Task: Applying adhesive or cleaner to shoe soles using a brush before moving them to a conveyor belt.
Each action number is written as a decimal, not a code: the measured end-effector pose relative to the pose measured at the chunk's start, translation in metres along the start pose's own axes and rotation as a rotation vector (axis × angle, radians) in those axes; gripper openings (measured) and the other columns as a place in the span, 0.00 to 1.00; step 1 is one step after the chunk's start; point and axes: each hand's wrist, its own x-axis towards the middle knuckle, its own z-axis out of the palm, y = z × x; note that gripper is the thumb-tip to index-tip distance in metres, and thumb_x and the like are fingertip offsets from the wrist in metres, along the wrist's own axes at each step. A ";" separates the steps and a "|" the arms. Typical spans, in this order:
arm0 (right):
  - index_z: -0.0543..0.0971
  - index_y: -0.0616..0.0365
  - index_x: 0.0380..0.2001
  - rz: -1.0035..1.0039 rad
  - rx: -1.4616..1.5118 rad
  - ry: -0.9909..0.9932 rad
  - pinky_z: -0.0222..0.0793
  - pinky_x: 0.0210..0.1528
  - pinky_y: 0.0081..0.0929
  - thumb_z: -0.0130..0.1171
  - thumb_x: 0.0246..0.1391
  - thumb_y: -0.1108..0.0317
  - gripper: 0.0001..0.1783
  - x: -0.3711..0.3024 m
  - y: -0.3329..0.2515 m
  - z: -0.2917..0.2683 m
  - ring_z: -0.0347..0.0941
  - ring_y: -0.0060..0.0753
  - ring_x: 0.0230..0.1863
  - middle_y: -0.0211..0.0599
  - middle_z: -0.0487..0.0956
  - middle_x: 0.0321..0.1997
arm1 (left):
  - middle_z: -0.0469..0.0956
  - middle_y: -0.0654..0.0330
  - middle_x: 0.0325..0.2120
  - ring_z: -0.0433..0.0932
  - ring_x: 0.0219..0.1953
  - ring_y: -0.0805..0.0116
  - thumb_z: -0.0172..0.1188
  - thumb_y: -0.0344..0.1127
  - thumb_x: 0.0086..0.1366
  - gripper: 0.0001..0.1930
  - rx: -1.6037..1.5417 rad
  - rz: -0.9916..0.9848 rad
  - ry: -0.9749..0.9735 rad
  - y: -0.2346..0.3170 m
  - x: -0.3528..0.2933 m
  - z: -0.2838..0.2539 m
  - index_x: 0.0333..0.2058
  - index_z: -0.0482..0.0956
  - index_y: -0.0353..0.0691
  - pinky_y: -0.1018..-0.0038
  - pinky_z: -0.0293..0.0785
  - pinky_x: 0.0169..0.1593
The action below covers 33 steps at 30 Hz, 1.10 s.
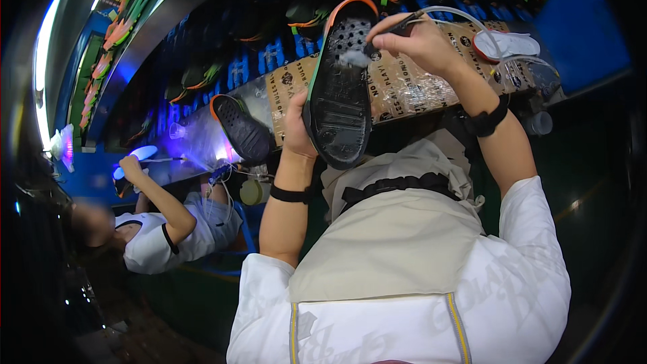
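Observation:
A black shoe sole [340, 104] with an orange and green rim is held up in front of me, its hollow inner side facing me. My left hand [298, 127] is closed around its left edge near the middle. At its far end, which is dotted with holes, lies a wet white smear [353, 58]. My right hand [419, 42] grips a dark-handled brush [399, 25] whose tip touches that area. A clear hose [465, 15] runs from the brush handle off to the right.
Another black sole [246, 129] lies on the bench to the left. An orange-rimmed piece with a white inside [507, 45] rests on the taped brown covering [408, 94]. Beyond, a rack holds several shoes. At far left a co-worker [168, 229] handles a blue-lit piece.

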 end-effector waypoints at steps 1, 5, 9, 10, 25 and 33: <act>0.89 0.60 0.44 -0.036 -0.025 0.107 0.77 0.44 0.24 0.69 0.60 0.68 0.11 0.003 0.006 0.003 0.81 0.23 0.37 0.33 0.88 0.37 | 0.74 0.32 0.60 0.79 0.57 0.31 0.33 0.60 0.75 0.41 -0.034 0.001 0.021 -0.007 -0.002 -0.004 0.72 0.62 0.30 0.42 0.82 0.57; 0.88 0.60 0.46 -0.168 -0.213 0.335 0.77 0.45 0.26 0.69 0.61 0.69 0.11 0.008 0.027 0.013 0.82 0.24 0.40 0.33 0.88 0.38 | 0.76 0.33 0.58 0.80 0.56 0.32 0.34 0.60 0.74 0.40 -0.111 -0.039 0.011 -0.019 -0.006 -0.006 0.70 0.64 0.30 0.41 0.83 0.54; 0.87 0.53 0.50 -0.657 -0.479 0.117 0.73 0.40 0.36 0.74 0.52 0.71 0.20 -0.019 0.012 0.051 0.78 0.42 0.36 0.37 0.81 0.33 | 0.78 0.37 0.58 0.81 0.56 0.38 0.35 0.57 0.76 0.37 -0.107 0.009 0.126 -0.019 -0.008 -0.021 0.68 0.67 0.31 0.46 0.83 0.56; 0.86 0.52 0.51 -0.688 -0.460 0.041 0.72 0.39 0.38 0.75 0.51 0.71 0.22 -0.028 0.010 0.061 0.76 0.44 0.35 0.37 0.79 0.31 | 0.79 0.41 0.58 0.82 0.56 0.43 0.34 0.57 0.77 0.36 -0.205 0.067 0.021 -0.018 -0.005 -0.030 0.67 0.69 0.32 0.49 0.81 0.59; 0.87 0.59 0.46 -0.074 -0.126 0.310 0.74 0.41 0.23 0.62 0.65 0.65 0.12 -0.036 0.024 0.075 0.78 0.21 0.35 0.34 0.86 0.37 | 0.81 0.52 0.56 0.82 0.57 0.55 0.37 0.53 0.80 0.29 -0.054 0.350 0.149 -0.020 -0.007 -0.034 0.65 0.72 0.37 0.56 0.76 0.64; 0.85 0.60 0.50 0.035 0.134 0.320 0.73 0.47 0.23 0.60 0.68 0.66 0.14 -0.054 0.077 0.064 0.77 0.22 0.41 0.33 0.85 0.42 | 0.83 0.53 0.55 0.83 0.55 0.58 0.52 0.43 0.75 0.24 -0.037 0.389 0.221 0.022 -0.050 -0.082 0.62 0.75 0.33 0.60 0.77 0.63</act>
